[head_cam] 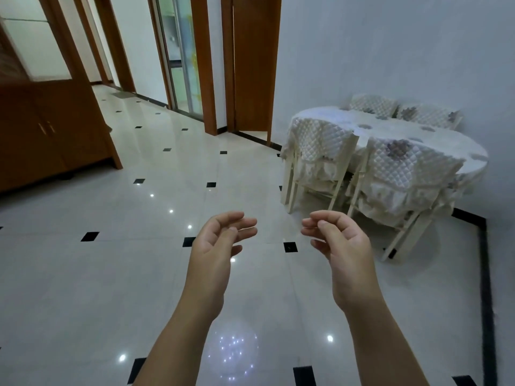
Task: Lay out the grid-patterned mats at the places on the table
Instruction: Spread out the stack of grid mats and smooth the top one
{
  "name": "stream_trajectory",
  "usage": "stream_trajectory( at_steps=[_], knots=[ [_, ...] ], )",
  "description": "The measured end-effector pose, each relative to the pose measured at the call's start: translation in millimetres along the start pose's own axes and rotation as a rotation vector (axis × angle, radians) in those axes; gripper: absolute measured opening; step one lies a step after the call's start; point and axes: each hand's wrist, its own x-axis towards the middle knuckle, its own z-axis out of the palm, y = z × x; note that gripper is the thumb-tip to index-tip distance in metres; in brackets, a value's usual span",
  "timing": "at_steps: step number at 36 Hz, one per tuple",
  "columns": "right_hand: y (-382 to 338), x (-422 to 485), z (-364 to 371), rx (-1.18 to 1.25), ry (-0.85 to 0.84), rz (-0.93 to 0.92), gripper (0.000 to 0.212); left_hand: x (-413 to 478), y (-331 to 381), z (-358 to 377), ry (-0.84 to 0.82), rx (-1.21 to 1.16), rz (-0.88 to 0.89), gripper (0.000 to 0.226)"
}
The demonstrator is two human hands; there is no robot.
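An oval table (457,147) under a white cloth with faded flower prints stands against the right wall, a few steps ahead of me. No grid-patterned mat shows anywhere in view. My left hand (216,246) and my right hand (338,242) are raised in front of me over the floor, palms facing each other, fingers loosely curled and apart. Neither hand holds anything, and both are well short of the table.
Chairs with quilted white covers (323,140) are pushed in around the table, two on the near side (409,165). A glossy tiled floor (139,260) stretches left. A wooden cabinet (53,135) stands at the left and wooden door frames (250,65) at the back.
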Motion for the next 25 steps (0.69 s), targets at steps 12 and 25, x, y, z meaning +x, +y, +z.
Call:
stream_trajectory(
  at_steps=[12, 25],
  knots=[
    [24, 233, 114, 0.030, 0.037, 0.005, 0.026, 258, -7, 4, -0.062, -0.033, -0.032, 0.030],
    [75, 447, 184, 0.021, 0.124, 0.065, 0.024, 488, -36, 49, -0.129, -0.056, -0.148, 0.029]
  ],
)
